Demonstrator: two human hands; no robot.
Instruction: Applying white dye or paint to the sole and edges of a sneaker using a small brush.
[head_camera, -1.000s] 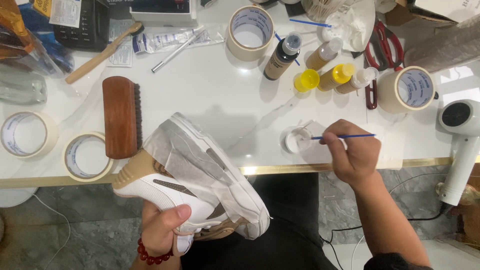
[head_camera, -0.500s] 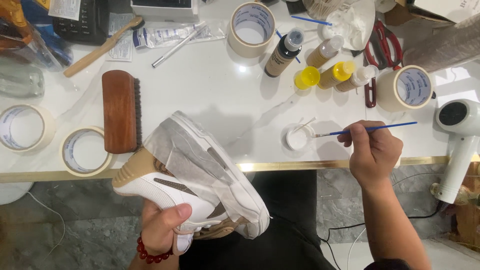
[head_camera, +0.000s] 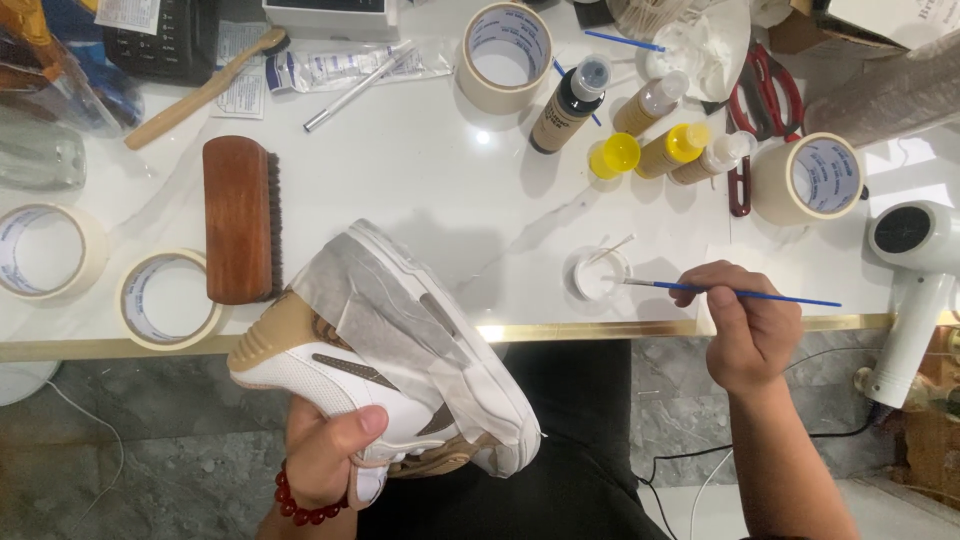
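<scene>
Sneaker (head_camera: 385, 350) taped in masking strips, tilted over table (head_camera: 400, 180) edge | our left hand (head_camera: 330, 450) grips it from below, fingers wrapped on heel side | our right hand (head_camera: 745, 325) pinches thin blue brush (head_camera: 730, 292), tip in small white cup (head_camera: 598, 276) | wood brush (head_camera: 238, 220) and tape rolls (head_camera: 165, 298) left of sneaker

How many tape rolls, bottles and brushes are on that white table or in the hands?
Tape rolls: 4 (top centre, right, far left, left edge)
Small bottles: 4 (dark, amber, yellow-capped, clear-capped)
Brushes: 3 (wooden shoe brush, long-handled wooden brush, thin blue paintbrush in the right hand)
Total: 11
</scene>
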